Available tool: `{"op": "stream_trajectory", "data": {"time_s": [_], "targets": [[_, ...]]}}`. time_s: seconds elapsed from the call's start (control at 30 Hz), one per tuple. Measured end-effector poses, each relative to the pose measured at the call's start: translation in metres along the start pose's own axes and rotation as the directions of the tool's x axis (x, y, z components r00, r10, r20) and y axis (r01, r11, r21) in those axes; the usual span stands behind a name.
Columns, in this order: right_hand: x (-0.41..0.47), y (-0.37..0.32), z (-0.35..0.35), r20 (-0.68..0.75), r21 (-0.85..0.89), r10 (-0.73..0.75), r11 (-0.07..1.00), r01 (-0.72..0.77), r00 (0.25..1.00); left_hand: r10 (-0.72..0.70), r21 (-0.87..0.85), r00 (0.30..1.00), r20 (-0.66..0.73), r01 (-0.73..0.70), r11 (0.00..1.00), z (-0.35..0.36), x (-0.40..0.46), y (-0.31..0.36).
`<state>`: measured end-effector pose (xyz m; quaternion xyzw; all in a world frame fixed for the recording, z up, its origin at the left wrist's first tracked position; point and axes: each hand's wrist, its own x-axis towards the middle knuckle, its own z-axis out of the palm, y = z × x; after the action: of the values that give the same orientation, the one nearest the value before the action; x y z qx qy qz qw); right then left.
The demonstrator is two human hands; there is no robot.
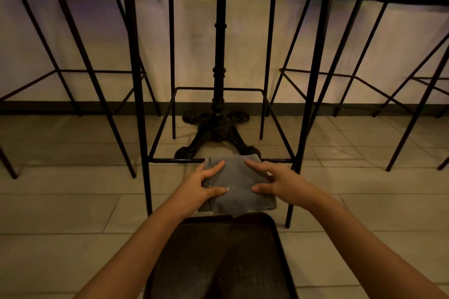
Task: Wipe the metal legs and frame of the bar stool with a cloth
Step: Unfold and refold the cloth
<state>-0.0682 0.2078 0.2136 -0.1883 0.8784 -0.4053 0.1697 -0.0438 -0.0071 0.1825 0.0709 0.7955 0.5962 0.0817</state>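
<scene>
- The tall black metal-framed bar stool (226,75) is standing straight ahead, its pale cushioned seat being cut off by the top edge, so the seat's shape is staying out of sight.
- The folded grey cloth (239,184) is draping over the stool's thin black front footrest bar (177,160), hiding the middle stretch of that bar; its lower edge is hanging down behind a dark brown object (226,257) at the bottom, which is too dim to identify.
- The left hand (201,185) is pinching the cloth's left edge, thumb lying on the front face, forefinger stretching up along it, the other fingers curling behind out of view.
- The right hand (277,181) is resting on the cloth's right side with forefinger and thumb spread on its face; whether the remaining fingers are gripping behind the fabric cannot be told.
- The ornate black cast-iron pedestal table base (218,126) is standing behind the stool, its near feet being partly covered by the cloth and its top being blocked by the seat.
- Neighbouring black-legged stools, one to the left (73,75) and one to the right (364,75), are being cropped by the picture's edges.
- The beige tiled floor (60,201) is lying in low, warm light, so fine detail is washing out.
- No brand, label or writing is showing legibly anywhere.
</scene>
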Motion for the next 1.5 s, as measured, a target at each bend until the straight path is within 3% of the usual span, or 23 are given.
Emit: {"op": "stream_trajectory", "data": {"time_s": [0.17,0.43,0.7,1.23,1.5], "targets": [[0.004,0.011,0.021,-0.099,-0.205,-0.074,0.977,0.053,0.992,-0.031,0.100,0.999,0.011,0.030,0.995,0.009,-0.010,-0.018],[0.002,0.047,0.064,-0.201,-0.251,-0.112,0.966,0.059,0.973,-0.074,0.329,0.997,0.020,0.064,0.942,0.018,-0.012,-0.056],[0.008,0.111,0.124,-0.107,-0.438,-0.035,0.899,-0.016,0.994,-0.237,0.399,0.967,0.096,0.181,0.899,0.039,-0.015,-0.127],[0.023,0.194,0.209,0.025,-0.441,0.187,0.884,-0.157,0.982,-0.478,0.401,0.871,0.111,0.401,0.824,0.076,-0.009,-0.236],[0.037,0.218,0.228,0.107,-0.474,0.257,0.863,-0.178,0.961,-0.508,0.465,0.860,0.046,0.432,0.773,0.086,-0.007,-0.261]]}}
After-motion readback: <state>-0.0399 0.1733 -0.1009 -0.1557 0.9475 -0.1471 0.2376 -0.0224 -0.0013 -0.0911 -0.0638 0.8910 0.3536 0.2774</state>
